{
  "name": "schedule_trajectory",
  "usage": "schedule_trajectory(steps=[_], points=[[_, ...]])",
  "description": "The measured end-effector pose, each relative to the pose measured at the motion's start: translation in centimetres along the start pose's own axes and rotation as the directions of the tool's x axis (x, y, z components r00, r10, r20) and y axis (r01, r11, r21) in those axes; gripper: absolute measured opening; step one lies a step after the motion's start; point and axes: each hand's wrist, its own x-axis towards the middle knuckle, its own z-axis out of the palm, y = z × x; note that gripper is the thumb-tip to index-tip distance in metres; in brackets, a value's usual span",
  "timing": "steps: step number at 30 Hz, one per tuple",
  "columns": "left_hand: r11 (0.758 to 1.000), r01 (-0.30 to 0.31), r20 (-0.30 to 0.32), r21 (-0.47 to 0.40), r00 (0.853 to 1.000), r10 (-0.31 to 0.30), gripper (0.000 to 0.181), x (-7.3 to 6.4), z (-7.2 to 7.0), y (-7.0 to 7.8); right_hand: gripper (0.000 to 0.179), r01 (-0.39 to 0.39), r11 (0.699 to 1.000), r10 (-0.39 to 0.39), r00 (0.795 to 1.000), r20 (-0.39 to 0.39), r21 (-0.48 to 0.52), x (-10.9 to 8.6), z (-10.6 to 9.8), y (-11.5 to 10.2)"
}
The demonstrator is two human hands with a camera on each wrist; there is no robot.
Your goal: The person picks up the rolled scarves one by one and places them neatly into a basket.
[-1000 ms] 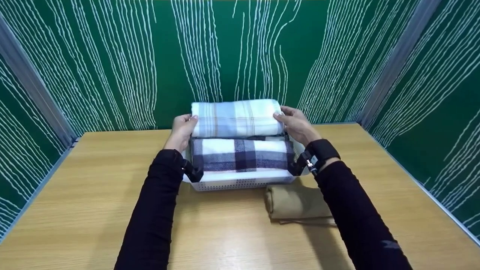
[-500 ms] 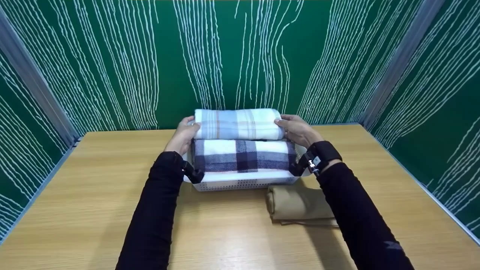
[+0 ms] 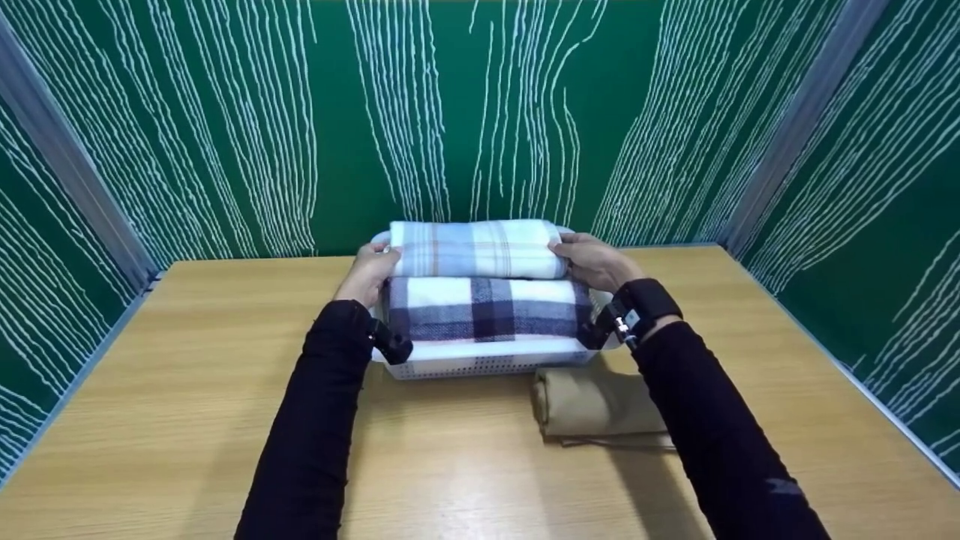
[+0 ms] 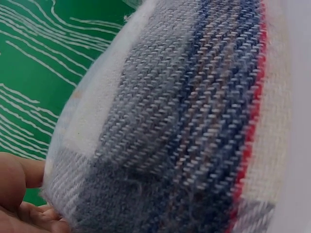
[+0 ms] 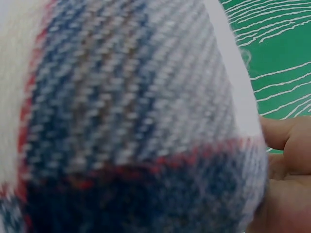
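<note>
Green walls (image 3: pixel 465 112): close in at 12, 10 and 2 o'clock, covered in wavy white lines that run roughly downward.
Table (image 3: pixel 247 337): yellowish wood, fine grain running side to side, a bright glare at 6 o'clock, soft shadows below the arms.
Grey posts (image 3: pixel 795 142): in the room's corners, at 10 and 2 o'clock.
Black sleeves (image 3: pixel 300 427): reach in from 7 and 5 o'clock.
White basket (image 3: pixel 450 369): mid-table toward 12 o'clock, its near wall perforated.
Dark plaid bundle (image 3: pixel 491 307): in the basket's 6 o'clock half; white, grey and near-black checks, coarse twill, a thin red line and cream band showing close up.
Light plaid bundle (image 3: pixel 480 250): at the basket's 12 o'clock side, just beyond the dark one; folded, white and pale blue, thin tan stripes, its lower edge hidden.
Brown cloth (image 3: pixel 600 405): folded, on the table at the basket's 5 o'clock, partly under the right sleeve's line of sight.
Right hand (image 3: pixel 596 261): pinches the light bundle's 3 o'clock end, thumb in front.
Left hand (image 3: pixel 369 271): pinches its 9 o'clock end.
</note>
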Motion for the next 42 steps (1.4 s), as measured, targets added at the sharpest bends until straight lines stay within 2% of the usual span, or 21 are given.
schedule_trajectory(steps=[9, 18, 22, 27, 34, 37, 42], points=[[1.0, -0.012, -0.031, 0.001, 0.999, 0.012, 0.05, 0.0, 0.2, 0.1, 0.057, 0.03, 1.0, -0.03, 0.998, -0.061, -0.006, 0.1, 0.2, 0.0], [0.998, -0.047, -0.002, 0.034, 0.999, 0.048, 0.052, -0.7, 0.5, 0.4, 0.054, 0.057, 0.998, -0.056, 0.996, -0.07, 0.015, -0.7, 0.3, 0.1], [0.995, -0.077, -0.014, 0.057, 0.997, 0.078, 0.054, -1.2, 0.1, 0.6, 0.054, 0.051, 0.999, -0.052, 0.995, -0.082, -0.008, -1.5, 0.2, -0.3], [0.989, -0.102, -0.034, 0.11, 0.994, 0.106, 0.057, -1.7, -1.1, 1.2, 0.052, 0.028, 0.996, -0.038, 0.993, -0.114, -0.087, -2.7, -0.3, -1.0], [0.982, -0.154, -0.032, 0.109, 0.987, 0.159, 0.057, -3.9, -2.8, 2.1, 0.051, 0.045, 0.995, -0.056, 0.99, -0.133, -0.088, -5.0, -1.1, -1.5], [0.979, -0.172, -0.033, 0.106, 0.984, 0.176, 0.054, -5.4, -3.1, 2.4, 0.051, 0.061, 0.995, -0.071, 0.987, -0.146, -0.076, -6.2, -1.6, -1.5], [0.984, -0.163, -0.008, 0.071, 0.986, 0.164, 0.053, -8.3, -3.2, 2.4, 0.05, 0.094, 0.993, -0.105, 0.977, -0.185, -0.067, -8.3, -2.8, -1.5]])
